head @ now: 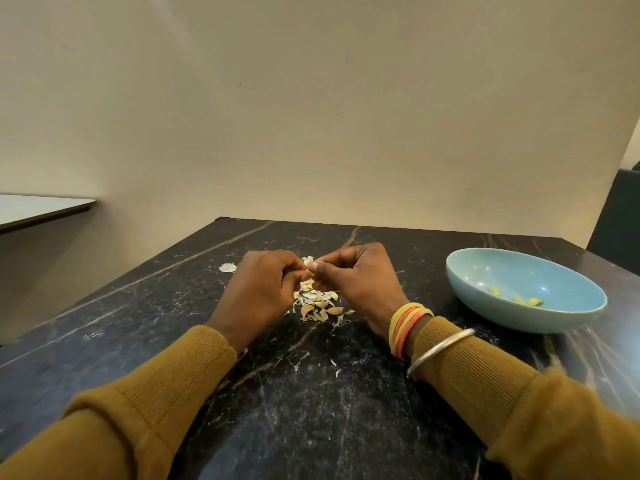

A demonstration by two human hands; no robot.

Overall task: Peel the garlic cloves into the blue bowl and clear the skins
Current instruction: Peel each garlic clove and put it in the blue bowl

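- Garlic clove (309, 270): held above the table, well to the left of the blue bowl (502, 271), pinched between the fingertips of both hands.
- Left hand (263, 285): fingers curled in, tips closed on the clove; it is the hand farther from the bowl.
- Right hand (356, 278): thumb and fingers pinch the same clove from the bowl's side.
- Pile of cloves and skins (318, 304): lies on the table directly below the hands, left of the bowl and well apart from it.
- Peeled cloves (519, 299): a few yellowish pieces rest inside the bowl, toward its near wall.
- Loose skin (227, 267): one pale flake lies alone, beyond the left hand on the side away from the bowl.
- Bangles (407, 327): yellow and orange bands, plus a metal one over the mustard sleeve, on the wrist nearer the bowl.
- Table (311, 410): black marble-patterned top; the bowl stands near its right edge.
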